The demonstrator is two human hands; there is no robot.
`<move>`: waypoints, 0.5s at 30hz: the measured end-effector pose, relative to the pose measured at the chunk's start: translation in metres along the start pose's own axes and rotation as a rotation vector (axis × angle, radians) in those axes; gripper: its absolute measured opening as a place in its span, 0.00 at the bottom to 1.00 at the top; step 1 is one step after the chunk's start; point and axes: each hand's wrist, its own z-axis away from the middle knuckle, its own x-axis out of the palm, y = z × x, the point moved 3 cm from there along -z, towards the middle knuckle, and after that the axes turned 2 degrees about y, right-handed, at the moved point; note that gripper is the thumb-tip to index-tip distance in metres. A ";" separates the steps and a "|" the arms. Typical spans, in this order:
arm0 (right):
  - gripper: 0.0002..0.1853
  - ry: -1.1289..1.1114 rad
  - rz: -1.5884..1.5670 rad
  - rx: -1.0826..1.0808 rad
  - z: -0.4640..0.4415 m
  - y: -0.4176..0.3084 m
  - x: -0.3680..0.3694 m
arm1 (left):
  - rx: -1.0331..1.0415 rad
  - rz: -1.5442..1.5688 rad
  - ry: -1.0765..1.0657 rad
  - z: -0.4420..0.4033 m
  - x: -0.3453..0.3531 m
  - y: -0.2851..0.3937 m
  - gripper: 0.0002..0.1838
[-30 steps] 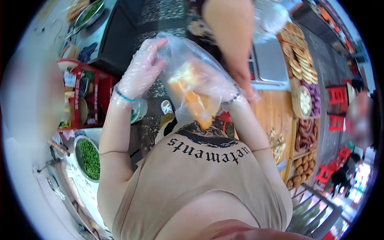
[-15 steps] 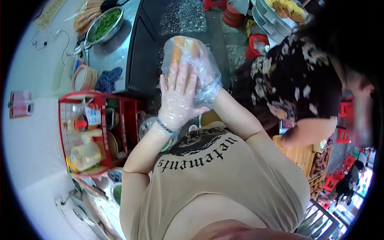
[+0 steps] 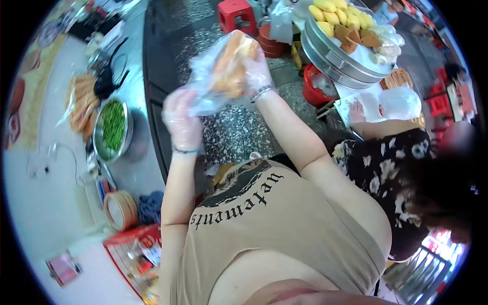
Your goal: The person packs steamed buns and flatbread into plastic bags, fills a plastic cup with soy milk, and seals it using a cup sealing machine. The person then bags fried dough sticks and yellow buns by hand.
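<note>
My right hand (image 3: 258,71), in a clear plastic glove, is closed around golden-brown bread (image 3: 231,66), long in shape with a paler part near the top. A clear plastic bag (image 3: 202,96) hangs around the bread and spreads to its left. The fingers of my left hand (image 3: 182,119), gloved too, are curled on the lower left edge of the bag. Both hands are held out in front of my chest, above the speckled floor. The bag's folds partly hide the bread and some fingertips.
A steel counter on the left bears a bowl of chopped greens (image 3: 126,134) and bamboo steamers (image 3: 124,208). At the right, a person in a flowered top (image 3: 386,173) stands close, reaching toward large metal steamers (image 3: 330,63) topped with yellow buns. A red stool (image 3: 238,18) stands ahead.
My left hand has moved off the bagged bread, down and left, to the bag's edge. My right hand now shows on the bread's right side. The view has swung right.
</note>
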 end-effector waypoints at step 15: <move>0.29 0.787 0.440 -0.808 -0.294 -0.124 -0.114 | 0.411 0.845 -0.338 -0.247 0.313 -0.071 0.09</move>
